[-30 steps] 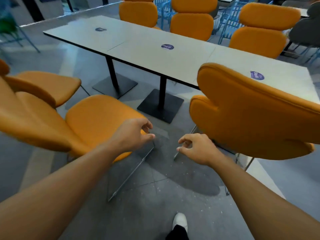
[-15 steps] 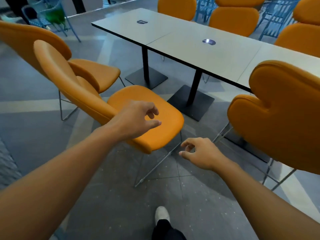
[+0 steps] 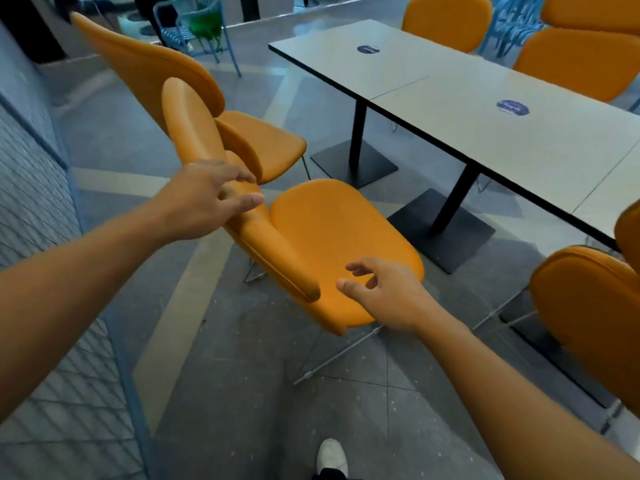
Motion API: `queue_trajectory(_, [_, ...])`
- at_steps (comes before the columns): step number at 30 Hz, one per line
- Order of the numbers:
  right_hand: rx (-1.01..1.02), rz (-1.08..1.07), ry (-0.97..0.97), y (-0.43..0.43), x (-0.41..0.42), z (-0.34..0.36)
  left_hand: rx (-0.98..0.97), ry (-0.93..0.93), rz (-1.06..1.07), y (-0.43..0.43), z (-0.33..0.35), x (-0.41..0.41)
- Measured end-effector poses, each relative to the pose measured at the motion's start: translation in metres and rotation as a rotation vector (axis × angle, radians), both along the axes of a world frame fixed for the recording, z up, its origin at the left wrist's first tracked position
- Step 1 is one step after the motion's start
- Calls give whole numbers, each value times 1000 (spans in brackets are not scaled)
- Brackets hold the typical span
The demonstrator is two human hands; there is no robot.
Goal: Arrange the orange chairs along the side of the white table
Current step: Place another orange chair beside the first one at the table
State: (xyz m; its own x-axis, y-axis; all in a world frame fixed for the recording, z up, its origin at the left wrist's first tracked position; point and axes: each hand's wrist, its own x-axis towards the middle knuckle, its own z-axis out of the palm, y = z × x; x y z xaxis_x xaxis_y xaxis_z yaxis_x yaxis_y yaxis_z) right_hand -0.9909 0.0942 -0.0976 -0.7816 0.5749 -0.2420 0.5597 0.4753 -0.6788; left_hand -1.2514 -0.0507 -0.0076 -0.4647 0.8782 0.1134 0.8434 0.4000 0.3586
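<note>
Left hand (image 3: 207,199) now at orange chair (image 3: 332,244) backrest (contact unclear, fingers blurred)

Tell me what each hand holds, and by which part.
Nothing is gripped. The left hand is open at the chair backrest; the right hand hovers over its seat.

The left arm (image 3: 86,271) and the right arm (image 3: 502,375) were bare and stretched out in front. The left hand (image 3: 207,199) was higher and farther out, its fingers spread and its thumb pointing right. The right hand (image 3: 384,292) was lower, palm down, fingers a little bent, holding nothing.
</note>
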Motion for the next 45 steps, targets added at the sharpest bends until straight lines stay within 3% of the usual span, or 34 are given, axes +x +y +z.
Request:
queue_trajectory(7, [-41, 17, 111, -20, -65, 28, -49, -26, 14, -14, -18, -73])
queue_trajectory(14, [-32, -3, 105, -57, -117, 46, -112, 38, -308, -8, -26, -129])
queue_trajectory(20, [336, -103, -121, -90, -149, 52, -118, 241, -486, 1, -37, -156])
queue_trajectory(26, [517, -328, -210, -110, -173, 48, -53, 327, -539, 9, -39, -162])
queue_trajectory(31, [642, -389, -195, -106, -170, 42, -29, 305, -545, 18, -43, -165])
queue_trajectory(38, [635, -381, -146, -93, -156, 43, -21, 295, -595, 33, -41, -162])
queue_trajectory(45, [632, -432, -177, -56, -97, 44, 100, 280, -575, 54, -50, -103])
